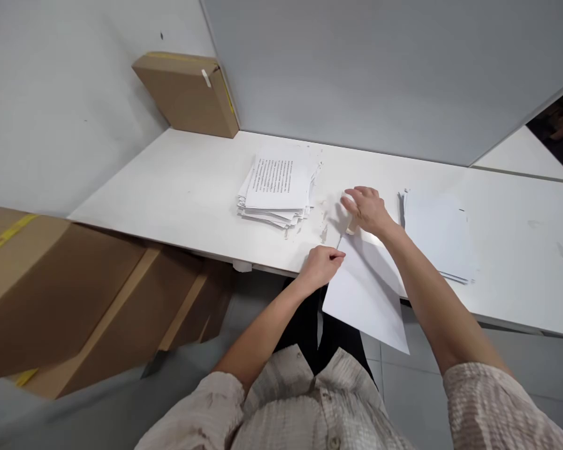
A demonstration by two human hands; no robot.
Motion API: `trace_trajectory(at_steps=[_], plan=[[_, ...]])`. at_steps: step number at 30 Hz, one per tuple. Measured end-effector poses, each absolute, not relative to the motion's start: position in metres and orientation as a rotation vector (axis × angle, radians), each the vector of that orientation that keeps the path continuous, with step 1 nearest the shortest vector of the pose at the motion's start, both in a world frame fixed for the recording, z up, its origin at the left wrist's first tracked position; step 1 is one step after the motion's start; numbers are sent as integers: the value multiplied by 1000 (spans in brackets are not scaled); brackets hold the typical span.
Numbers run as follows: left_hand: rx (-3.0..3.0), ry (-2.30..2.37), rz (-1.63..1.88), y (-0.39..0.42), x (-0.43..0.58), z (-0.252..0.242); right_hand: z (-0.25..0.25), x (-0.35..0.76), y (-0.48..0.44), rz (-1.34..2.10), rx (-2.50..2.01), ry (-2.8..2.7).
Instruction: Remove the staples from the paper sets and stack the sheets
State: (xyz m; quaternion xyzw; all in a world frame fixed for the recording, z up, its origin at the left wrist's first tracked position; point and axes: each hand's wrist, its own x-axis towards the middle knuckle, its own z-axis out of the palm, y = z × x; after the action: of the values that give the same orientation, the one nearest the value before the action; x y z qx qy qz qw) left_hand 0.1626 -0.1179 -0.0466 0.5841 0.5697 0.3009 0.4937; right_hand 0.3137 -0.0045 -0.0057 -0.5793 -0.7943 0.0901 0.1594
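A blank white sheet of paper [368, 294] hangs partly over the table's front edge, tilted down toward my lap. My left hand [323, 267] pinches its upper left corner between thumb and fingers. Above the sheet's far edge is my right hand [366, 209], fingers bent but apart. Just under it sits a small pale object [351, 227], mostly covered, whose kind I cannot make out. Left of both hands lies an uneven stack of paper [276, 184], its top page printed with lines of text. Another stack of mostly blank sheets [436, 234] lies beyond my right forearm.
The white table [187, 187] runs along a grey partition [356, 75]. A closed cardboard box [187, 94] stands in the far left corner. Larger cardboard boxes [98, 294] crowd the floor at left, below table height. Smudges mark the tabletop between the stacks.
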Motion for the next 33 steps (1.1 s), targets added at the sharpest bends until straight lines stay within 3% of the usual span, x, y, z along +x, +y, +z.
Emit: trace_trajectory(at_steps=[8, 22, 33], plan=[[1439, 1382, 709, -118, 161, -44, -29, 306, -1, 164, -1661, -2514], [1432, 1358, 704, -118, 161, -43, -28, 294, -11, -135, -1706, -2569], [1415, 1352, 739, -118, 160, -46, -16, 297, 0, 85, -1728, -2477]])
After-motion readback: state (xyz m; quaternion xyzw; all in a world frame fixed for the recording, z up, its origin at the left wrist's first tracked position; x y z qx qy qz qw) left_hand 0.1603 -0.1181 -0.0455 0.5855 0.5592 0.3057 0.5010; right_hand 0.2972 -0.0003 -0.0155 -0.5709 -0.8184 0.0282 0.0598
